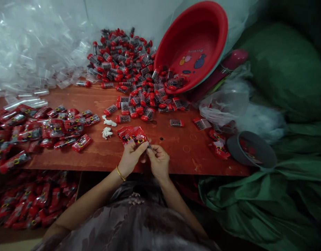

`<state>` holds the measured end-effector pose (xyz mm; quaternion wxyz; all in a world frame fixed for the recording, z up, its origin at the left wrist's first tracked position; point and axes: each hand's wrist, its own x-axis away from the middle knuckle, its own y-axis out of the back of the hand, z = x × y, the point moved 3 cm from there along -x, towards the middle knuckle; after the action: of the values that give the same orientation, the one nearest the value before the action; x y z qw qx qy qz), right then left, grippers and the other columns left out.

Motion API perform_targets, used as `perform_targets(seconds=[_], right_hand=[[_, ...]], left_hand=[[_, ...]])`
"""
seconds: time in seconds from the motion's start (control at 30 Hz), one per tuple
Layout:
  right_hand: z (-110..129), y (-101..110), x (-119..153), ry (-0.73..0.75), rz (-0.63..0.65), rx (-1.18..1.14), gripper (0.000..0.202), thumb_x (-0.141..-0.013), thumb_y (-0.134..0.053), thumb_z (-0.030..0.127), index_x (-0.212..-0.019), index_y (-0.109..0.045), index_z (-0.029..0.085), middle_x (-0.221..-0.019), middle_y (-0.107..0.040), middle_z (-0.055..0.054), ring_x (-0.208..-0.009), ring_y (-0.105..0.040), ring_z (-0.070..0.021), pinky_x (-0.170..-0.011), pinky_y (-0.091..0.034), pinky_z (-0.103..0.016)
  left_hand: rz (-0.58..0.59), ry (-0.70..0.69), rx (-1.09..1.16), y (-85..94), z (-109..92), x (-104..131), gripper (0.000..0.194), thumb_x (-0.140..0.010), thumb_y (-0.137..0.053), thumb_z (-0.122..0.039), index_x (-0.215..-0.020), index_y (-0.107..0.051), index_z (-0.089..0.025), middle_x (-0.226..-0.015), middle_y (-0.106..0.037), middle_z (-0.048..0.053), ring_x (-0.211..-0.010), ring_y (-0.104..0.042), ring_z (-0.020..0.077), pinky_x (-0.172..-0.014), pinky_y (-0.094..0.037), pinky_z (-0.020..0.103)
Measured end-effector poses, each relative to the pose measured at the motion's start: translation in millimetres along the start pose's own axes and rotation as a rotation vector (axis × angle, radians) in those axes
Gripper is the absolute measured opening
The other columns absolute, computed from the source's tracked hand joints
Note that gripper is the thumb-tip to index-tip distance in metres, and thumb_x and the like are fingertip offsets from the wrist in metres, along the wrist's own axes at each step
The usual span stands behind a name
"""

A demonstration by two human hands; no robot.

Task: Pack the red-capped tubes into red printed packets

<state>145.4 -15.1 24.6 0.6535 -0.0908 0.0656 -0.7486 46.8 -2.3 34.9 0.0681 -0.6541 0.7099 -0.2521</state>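
My left hand [130,157], with a gold bangle at its wrist, is closed on a red printed plastic packet [131,134] above the table's front edge. Its thumb presses on the packet's right end. There my right hand [159,160] meets it, fingers pinched together around a small dark piece, mostly hidden, whose kind I cannot make out. Left of the packet lie two small white figures [107,132]. Just beyond it spreads a big heap of clear capsules with red caps and dark contents [124,62].
Filled red packets [54,127] pile up at left, with more in a box [32,202] below. Clear plastic sleeves [40,42] are heaped behind. A red basin [199,38] leans at the back. At right are a grey bowl [233,148], plastic bags [223,104] and green sacks [280,195].
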Motion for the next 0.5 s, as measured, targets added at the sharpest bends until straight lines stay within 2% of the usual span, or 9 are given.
perform_targets(seconds=[0.17, 0.3, 0.4, 0.5], right_hand=[[-4, 5, -10, 0.002, 0.037, 0.078, 0.034, -0.065, -0.074, 0.045, -0.062, -0.049, 0.021, -0.047, -0.057, 0.006, -0.039, -0.054, -0.011, -0.042, -0.046, -0.023], [-10, 5, -21, 0.162, 0.0, 0.306, 0.046, -0.061, -0.074, 0.051, -0.055, -0.039, 0.022, -0.046, -0.045, 0.008, -0.042, -0.043, -0.0084, -0.042, -0.038, -0.022], [-4, -1, -33, 0.353, 0.02, 0.563, 0.045, -0.06, -0.071, 0.06, -0.071, -0.05, 0.022, -0.06, -0.053, 0.004, -0.054, -0.049, -0.0123, -0.052, -0.044, -0.026], [10, 6, -60, 0.581, 0.115, 0.829, 0.051, -0.074, -0.055, 0.063, -0.098, -0.057, 0.018, -0.091, -0.063, -0.009, -0.086, -0.058, -0.0215, -0.08, -0.048, -0.036]], left_hand=[[-0.078, 0.123, 0.126, 4.7, 12, 2, 0.036, -0.06, -0.077, -0.046, -0.06, -0.064, -0.013, -0.053, -0.055, -0.004, -0.049, -0.045, 0.0051, -0.048, -0.038, 0.019], [-0.07, 0.267, 0.214, 8.8, 15, 6, 0.031, -0.061, -0.078, -0.042, -0.066, -0.067, -0.014, -0.061, -0.063, -0.001, -0.06, -0.055, 0.0084, -0.064, -0.045, 0.022], [-0.02, 0.352, 0.235, 16.3, 6, 10, 0.034, -0.06, -0.079, -0.042, -0.081, -0.07, -0.016, -0.077, -0.071, 0.003, -0.072, -0.064, 0.0132, -0.077, -0.048, 0.027], [-0.044, 0.318, 0.178, 41.3, -23, 9, 0.032, -0.064, -0.077, -0.038, -0.086, -0.07, -0.015, -0.086, -0.073, 0.007, -0.085, -0.067, 0.0201, -0.086, -0.049, 0.034]])
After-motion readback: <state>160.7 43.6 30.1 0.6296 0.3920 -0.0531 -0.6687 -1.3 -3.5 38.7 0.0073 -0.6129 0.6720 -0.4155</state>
